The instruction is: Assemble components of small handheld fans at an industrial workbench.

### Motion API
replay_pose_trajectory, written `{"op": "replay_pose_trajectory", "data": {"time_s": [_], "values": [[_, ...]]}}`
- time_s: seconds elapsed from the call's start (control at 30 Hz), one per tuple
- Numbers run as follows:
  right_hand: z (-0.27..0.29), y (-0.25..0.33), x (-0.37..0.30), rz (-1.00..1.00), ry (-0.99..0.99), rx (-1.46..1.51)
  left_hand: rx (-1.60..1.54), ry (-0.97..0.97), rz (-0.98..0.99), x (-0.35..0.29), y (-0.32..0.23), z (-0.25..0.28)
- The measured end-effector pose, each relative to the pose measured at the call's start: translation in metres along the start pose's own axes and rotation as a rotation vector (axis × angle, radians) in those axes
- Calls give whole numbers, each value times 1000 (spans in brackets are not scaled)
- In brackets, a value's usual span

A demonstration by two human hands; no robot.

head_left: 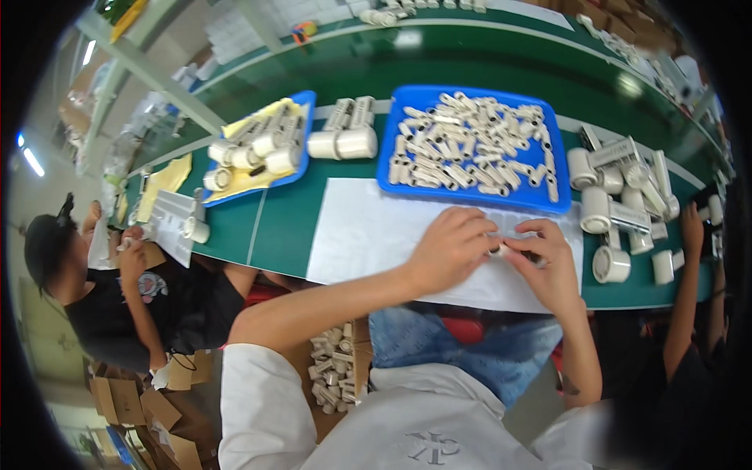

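My left hand (454,249) and my right hand (546,260) meet over a white sheet (368,235) on the green table. The fingertips of both are closed in a pinch around a small white part with a dark end (495,251), mostly hidden by the fingers. Just beyond them a blue tray (396,110) holds a heap of small white cylindrical parts (458,145) with dark ends. To the right of the sheet lie several larger white plastic pieces (611,264), each a thick cylinder with a flat printed handle.
Further left stand two white pieces (342,144) and a blue tray (311,110) lined with yellow paper. A co-worker (141,290) sits at the left, and another person's arm (685,282) reaches in at the right. Below the table is a cardboard box (361,352) of white parts.
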State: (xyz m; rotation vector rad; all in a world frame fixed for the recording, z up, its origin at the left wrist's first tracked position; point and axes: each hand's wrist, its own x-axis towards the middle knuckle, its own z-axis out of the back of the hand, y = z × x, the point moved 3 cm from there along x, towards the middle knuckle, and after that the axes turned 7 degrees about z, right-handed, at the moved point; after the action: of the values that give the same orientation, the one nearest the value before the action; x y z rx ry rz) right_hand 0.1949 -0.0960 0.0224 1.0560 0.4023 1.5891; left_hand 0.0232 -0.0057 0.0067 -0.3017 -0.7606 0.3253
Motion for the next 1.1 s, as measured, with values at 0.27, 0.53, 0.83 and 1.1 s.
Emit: {"op": "replay_pose_trajectory", "data": {"time_s": [0.27, 0.53, 0.83, 1.1], "values": [[-16, -14, -21, 140, 189, -75, -40, 331, 229, 4, -12, 9], [-26, -22, -21, 214, 117, -94, -114, 442, 285, 4, 6, -2], [-31, -24, -25, 205, 97, -173, 24, 334, 305, 9, -5, -3], [-30, -28, -16, 222, 57, -200, 61, 293, 373, 9, 0, -11]]}}
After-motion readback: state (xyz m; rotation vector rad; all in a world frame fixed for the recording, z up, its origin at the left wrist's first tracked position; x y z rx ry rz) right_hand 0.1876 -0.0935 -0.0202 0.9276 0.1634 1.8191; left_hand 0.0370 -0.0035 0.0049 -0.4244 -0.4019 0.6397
